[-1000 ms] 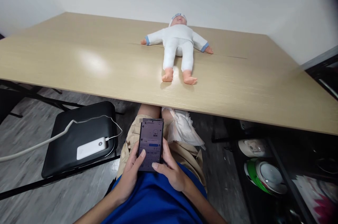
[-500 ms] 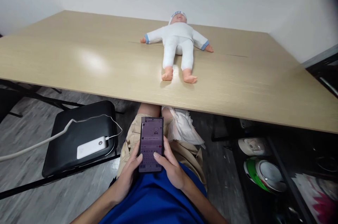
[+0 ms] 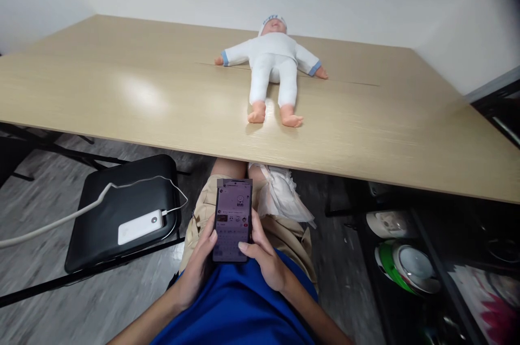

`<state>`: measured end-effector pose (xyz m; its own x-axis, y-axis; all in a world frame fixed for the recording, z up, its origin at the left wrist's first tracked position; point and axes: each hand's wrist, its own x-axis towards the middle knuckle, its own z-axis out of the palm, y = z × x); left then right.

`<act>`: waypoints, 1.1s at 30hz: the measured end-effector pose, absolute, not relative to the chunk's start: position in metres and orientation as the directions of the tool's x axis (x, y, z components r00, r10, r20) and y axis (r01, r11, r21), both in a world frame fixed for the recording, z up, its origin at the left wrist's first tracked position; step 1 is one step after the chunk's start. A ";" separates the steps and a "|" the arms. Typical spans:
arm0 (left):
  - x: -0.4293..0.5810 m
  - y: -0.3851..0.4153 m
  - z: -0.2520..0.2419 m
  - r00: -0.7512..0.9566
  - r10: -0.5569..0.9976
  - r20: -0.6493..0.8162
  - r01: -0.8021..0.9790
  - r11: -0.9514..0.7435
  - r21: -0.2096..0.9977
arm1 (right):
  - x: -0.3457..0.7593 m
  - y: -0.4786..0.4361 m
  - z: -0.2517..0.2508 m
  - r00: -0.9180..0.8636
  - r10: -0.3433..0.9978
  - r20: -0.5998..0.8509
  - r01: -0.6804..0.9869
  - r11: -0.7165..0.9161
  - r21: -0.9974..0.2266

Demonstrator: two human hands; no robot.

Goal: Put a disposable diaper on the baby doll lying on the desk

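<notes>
And you've got the phone (image 3: 231,228) upright above your lap, just below the near edge of the table (image 3: 134,117), a slim dark slab, its purplish screen showing a chat over a keyboard. Your left hand (image 3: 199,258) and right hand (image 3: 268,264) are clasped round its two sides. Since half a second ago, a row of little pictures has popped up above the keys, and your right thumb's slipped lower!

Phone (image 3: 231,226): small text unreadable. Left hand (image 3: 200,253), right hand (image 3: 266,265): most fingers hidden behind it. Table (image 3: 345,134): both near corners cut off. Legs (image 3: 229,168): partly hidden beneath its near edge. Cap (image 3: 268,21): lettering illegible.
</notes>
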<state>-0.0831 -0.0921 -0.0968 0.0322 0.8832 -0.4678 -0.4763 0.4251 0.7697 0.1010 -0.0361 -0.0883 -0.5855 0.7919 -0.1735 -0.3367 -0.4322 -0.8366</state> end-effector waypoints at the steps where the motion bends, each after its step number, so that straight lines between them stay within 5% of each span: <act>1: -0.084 -0.093 -0.094 0.064 0.880 -0.470 -0.491 0.438 0.753 | 0.101 -0.036 -0.088 -0.585 0.792 -0.175 -0.344 -0.438 -0.831; 18: -0.088 -0.093 -0.088 0.112 0.894 -0.433 -0.446 0.435 0.782 | 0.098 -0.041 -0.091 -0.485 0.850 -0.204 -0.186 -0.329 -0.926; 23: -0.081 -0.091 -0.091 0.102 0.875 -0.472 -0.563 0.442 0.698 | 0.099 -0.038 -0.089 -0.541 0.825 -0.166 -0.319 -0.384 -0.866; 29: -0.077 -0.087 -0.096 -0.082 0.864 -0.497 -0.398 0.429 0.811 | 0.098 -0.035 -0.087 -0.542 0.827 -0.148 -0.367 -0.392 -0.843; 33: -0.076 -0.087 -0.096 -0.031 0.878 -0.477 -0.452 0.414 0.790 | 0.094 -0.034 -0.087 -0.496 0.851 -0.173 -0.369 -0.387 -0.845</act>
